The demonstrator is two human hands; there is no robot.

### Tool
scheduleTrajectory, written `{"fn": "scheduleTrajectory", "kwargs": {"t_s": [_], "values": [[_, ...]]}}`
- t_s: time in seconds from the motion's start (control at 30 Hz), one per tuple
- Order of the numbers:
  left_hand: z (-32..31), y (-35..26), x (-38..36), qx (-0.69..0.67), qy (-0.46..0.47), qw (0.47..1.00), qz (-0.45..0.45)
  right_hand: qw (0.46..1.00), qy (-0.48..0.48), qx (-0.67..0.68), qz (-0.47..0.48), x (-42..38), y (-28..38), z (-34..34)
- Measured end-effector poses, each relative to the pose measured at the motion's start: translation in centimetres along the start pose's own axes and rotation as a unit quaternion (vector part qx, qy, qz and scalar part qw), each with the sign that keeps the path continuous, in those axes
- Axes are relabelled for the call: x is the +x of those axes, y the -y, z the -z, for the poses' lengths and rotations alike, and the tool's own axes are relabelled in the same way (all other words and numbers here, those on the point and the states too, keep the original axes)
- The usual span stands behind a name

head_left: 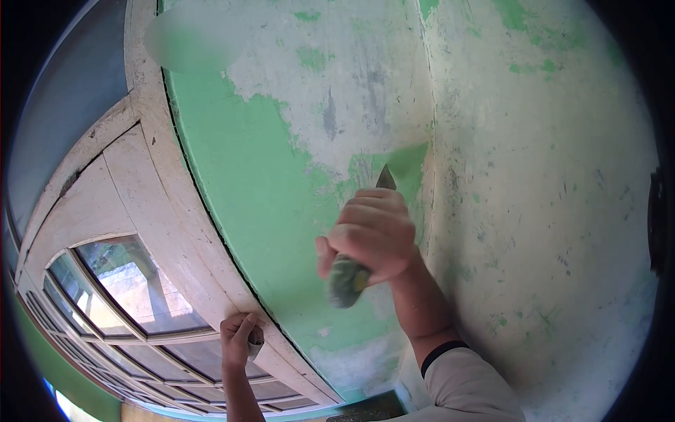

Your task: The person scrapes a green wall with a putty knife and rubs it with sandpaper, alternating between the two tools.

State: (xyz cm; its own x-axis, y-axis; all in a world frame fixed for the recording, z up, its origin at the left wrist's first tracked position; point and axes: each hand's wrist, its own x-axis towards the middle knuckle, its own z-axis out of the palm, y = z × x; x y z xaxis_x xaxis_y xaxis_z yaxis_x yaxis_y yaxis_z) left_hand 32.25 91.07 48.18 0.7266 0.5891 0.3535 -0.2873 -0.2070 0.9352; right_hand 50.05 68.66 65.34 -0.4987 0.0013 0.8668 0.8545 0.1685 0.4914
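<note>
My right hand (373,232) is closed round the handle of a paint scraper (340,283). The handle is thick, greenish and worn, and its butt sticks out below my fist. Beyond my knuckles the pointed metal blade (386,178) reaches up to the patchy green paint (267,204) on the wall, near the inside corner. Down to the left, my left hand (238,336) is closed at the edge of the whitish door frame (183,200). A small grey-brown piece shows beside its fingers; I cannot tell what it is.
To the left is a pale door with glass panes (137,281). A dark gap runs between its frame and the wall. On the right, a pale, stained wall (534,211) meets the green one at a cracked corner. A dark object (369,408) lies low at the bottom.
</note>
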Motion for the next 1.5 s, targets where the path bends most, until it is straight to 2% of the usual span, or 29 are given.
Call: {"fn": "scheduleTrajectory", "kwargs": {"t_s": [0.2,0.27,0.33,0.4,0.47,0.53,0.6,0.8,0.87,0.9,1.03,1.1,1.13,1.2,1.27,1.37,1.5], "values": [[-0.1,-0.2,0.1,-0.009,-0.010,1.000,-0.004,0.993,0.057,0.099,0.029,0.4,3.9,0.9],[0.1,0.0,0.0,-0.013,-0.006,1.000,-0.001,0.997,0.038,0.053,0.040,0.2,1.0,-0.2],[0.3,0.2,0.1,-0.030,0.013,0.999,-0.011,1.000,-0.007,0.010,-0.001,0.2,-0.7,-0.7],[0.2,0.0,0.1,-0.018,0.008,1.000,-0.011,0.999,-0.007,0.041,0.004,0.2,1.4,-0.3],[-0.1,-0.2,0.0,-0.007,0.002,1.000,-0.012,0.994,0.053,0.093,0.016,0.3,3.6,0.6],[-0.3,-0.4,-0.1,0.004,-0.015,1.000,0.005,0.993,0.054,0.102,0.019,-0.1,2.5,0.4],[0.0,-0.1,-0.1,0.005,-0.006,1.000,0.001,0.998,-0.025,0.049,-0.004,-0.2,-1.1,-0.4],[-0.3,-0.3,0.0,0.009,-0.008,1.000,-0.003,0.997,0.007,0.082,0.002,-0.2,2.2,0.5],[-0.1,-0.2,0.0,0.019,-0.008,1.000,-0.004,0.998,-0.056,-0.002,0.027,-0.4,0.2,0.0],[-0.1,-0.2,-0.1,0.017,-0.006,1.000,-0.005,0.998,-0.046,0.050,-0.019,-0.4,-0.6,0.0],[-0.2,-0.2,0.0,0.017,-0.008,1.000,-0.002,0.997,-0.008,0.078,0.013,-0.2,1.9,0.4],[-0.3,-0.3,0.0,0.018,-0.012,1.000,-0.003,0.989,0.055,0.133,0.023,-0.1,3.7,0.7],[-0.3,-0.2,0.0,0.019,-0.015,1.000,-0.001,0.989,0.053,0.134,0.023,-0.3,2.5,0.4],[0.0,0.0,0.0,0.020,-0.008,1.000,-0.002,0.997,-0.065,0.043,-0.017,-0.6,-0.3,-0.2],[0.0,0.0,0.2,0.017,0.002,1.000,-0.009,0.998,-0.063,0.030,-0.006,-0.3,0.4,0.3],[0.0,0.0,0.1,-0.006,-0.001,1.000,-0.005,0.995,0.041,0.087,0.033,-0.2,3.3,0.8],[-0.1,-0.2,0.0,0.008,-0.003,1.000,-0.002,0.999,0.005,0.014,0.030,-0.5,1.2,0.4]]}}
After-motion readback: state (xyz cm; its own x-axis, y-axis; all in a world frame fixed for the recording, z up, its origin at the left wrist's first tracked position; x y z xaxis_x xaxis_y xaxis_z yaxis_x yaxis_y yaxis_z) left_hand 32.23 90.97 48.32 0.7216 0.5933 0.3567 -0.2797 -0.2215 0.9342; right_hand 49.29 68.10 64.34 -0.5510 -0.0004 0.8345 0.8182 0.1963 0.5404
